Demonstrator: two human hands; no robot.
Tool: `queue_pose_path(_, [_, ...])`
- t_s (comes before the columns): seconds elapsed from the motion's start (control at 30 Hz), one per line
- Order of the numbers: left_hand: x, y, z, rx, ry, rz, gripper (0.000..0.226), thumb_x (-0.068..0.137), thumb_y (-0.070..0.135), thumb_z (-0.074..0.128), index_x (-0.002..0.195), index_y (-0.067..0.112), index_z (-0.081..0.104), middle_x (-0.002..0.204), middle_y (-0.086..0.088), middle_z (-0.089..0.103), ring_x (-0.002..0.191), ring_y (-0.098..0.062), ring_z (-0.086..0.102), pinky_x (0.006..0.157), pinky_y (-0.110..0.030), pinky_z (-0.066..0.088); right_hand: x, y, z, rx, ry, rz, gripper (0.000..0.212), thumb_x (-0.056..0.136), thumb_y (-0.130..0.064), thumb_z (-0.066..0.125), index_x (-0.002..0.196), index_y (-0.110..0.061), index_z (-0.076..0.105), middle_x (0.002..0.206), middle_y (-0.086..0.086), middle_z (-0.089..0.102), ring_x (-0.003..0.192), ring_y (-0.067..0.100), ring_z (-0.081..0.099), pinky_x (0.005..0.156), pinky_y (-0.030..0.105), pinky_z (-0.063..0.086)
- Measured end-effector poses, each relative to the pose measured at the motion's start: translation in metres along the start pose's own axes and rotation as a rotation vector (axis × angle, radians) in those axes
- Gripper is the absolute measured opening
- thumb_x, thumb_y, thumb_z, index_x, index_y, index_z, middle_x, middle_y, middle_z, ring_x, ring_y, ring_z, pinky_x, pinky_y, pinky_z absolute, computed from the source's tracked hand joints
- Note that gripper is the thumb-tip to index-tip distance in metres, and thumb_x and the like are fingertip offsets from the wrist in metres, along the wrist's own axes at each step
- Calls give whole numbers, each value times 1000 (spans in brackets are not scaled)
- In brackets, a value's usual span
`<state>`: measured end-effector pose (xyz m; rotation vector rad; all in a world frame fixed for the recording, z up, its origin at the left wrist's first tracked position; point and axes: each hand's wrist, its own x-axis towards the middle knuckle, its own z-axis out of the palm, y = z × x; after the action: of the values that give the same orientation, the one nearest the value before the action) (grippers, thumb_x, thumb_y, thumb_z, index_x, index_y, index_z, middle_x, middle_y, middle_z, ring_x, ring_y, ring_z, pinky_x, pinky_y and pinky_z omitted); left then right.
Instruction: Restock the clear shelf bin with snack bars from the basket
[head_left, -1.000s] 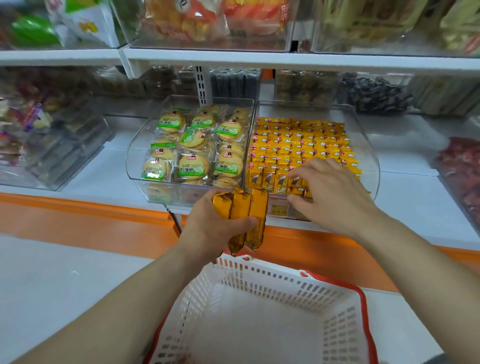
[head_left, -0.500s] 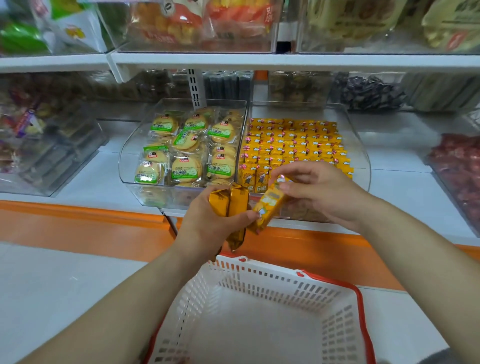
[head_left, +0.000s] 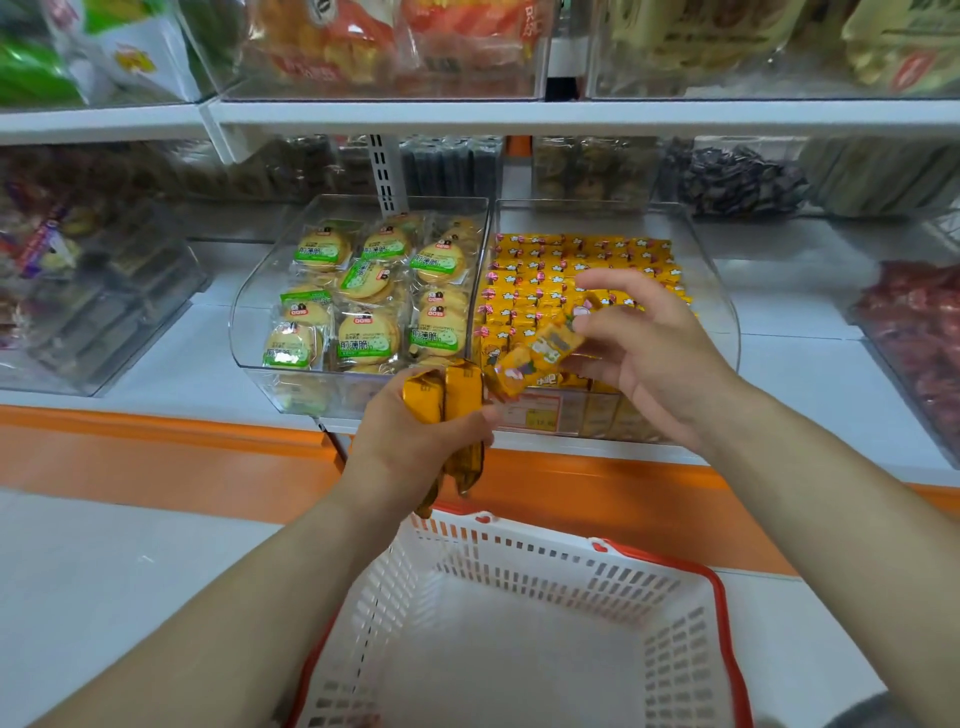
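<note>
My left hand (head_left: 415, 441) grips a small bunch of orange-wrapped snack bars (head_left: 454, 410), held upright just in front of the shelf edge. My right hand (head_left: 654, 358) pinches one orange snack bar (head_left: 540, 356) by its end, tilted, over the front of the clear shelf bin (head_left: 722, 317). That bin holds rows of the same orange bars (head_left: 576, 260). The white basket with a red rim (head_left: 550, 561) stands below my hands; the part of its floor I see holds nothing.
A second clear bin (head_left: 249, 322) of round green-labelled biscuit packs (head_left: 363, 338) sits directly left of the bar bin. More clear bins of snacks stand at far left (head_left: 104, 312) and far right (head_left: 909, 338). A white upper shelf (head_left: 519, 117) hangs overhead.
My right hand came off the bin's front row, took one bar out of the bunch in my left hand and lifted it up toward the bin. The left hand stayed put.
</note>
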<state>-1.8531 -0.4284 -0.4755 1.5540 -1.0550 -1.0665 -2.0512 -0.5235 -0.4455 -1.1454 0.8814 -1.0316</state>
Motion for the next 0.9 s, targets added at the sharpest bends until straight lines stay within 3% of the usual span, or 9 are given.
queue_pose_path(0.07, [1,1,-4,-59,43,-12,10,84,26,82,88,18,77,81,-7,79,67,-19,75,47,-19,50,-5,1,7,24,-30,53,18,91,0,65,99,-15,71,114,24,66,94,28,73,73,34,61])
queue_pose_path(0.17, [5,0,-11,-118,138,-11,16,84,28,82,82,13,77,81,-14,78,64,-32,68,50,-28,49,-14,12,17,-193,-95,89,18,82,-2,76,92,-15,70,113,18,67,98,29,72,80,43,61])
queue_pose_path(0.27, [6,1,-15,-113,147,29,10,84,23,83,80,18,75,74,-7,77,64,-22,74,49,-25,50,-22,18,26,-348,-225,111,51,73,-3,85,114,-24,63,103,-3,75,98,17,72,81,40,60])
queue_pose_path(0.37, [5,5,-13,-41,76,90,14,81,22,85,87,18,73,64,3,72,46,-8,62,42,-16,45,-26,19,33,-385,-313,89,78,74,-7,86,136,-38,50,110,-2,73,101,13,71,85,32,60])
queue_pose_path(0.47, [5,10,-20,54,100,99,37,77,27,87,108,19,68,81,-4,78,63,-11,74,51,-17,54,-17,6,32,-386,-272,-41,63,82,-11,80,131,-41,55,105,-7,70,97,12,72,82,30,60])
queue_pose_path(0.57, [7,11,-28,116,166,96,37,77,29,87,106,28,64,86,-4,78,79,-16,77,68,-27,61,1,-9,19,-486,-106,-247,40,86,-17,77,117,-39,61,92,-11,68,86,2,68,78,21,56])
queue_pose_path(0.67, [5,8,-27,154,167,70,40,78,32,87,110,23,65,90,-5,78,86,-22,77,80,-40,63,12,-5,8,-707,18,-372,36,85,-22,77,111,-36,56,93,-14,62,77,-3,61,65,11,48])
queue_pose_path(0.77, [2,7,-25,147,145,53,43,78,29,87,114,24,65,92,-4,78,87,-22,77,84,-43,63,17,5,3,-935,9,-381,36,84,-21,78,106,-36,53,108,-13,61,81,1,62,67,19,49])
queue_pose_path(0.9, [2,9,-28,192,164,58,46,77,32,87,116,25,62,94,-3,77,89,-22,75,81,-37,62,18,14,3,-1577,-135,-358,31,90,-42,67,117,-42,53,121,-13,64,109,16,61,99,44,44])
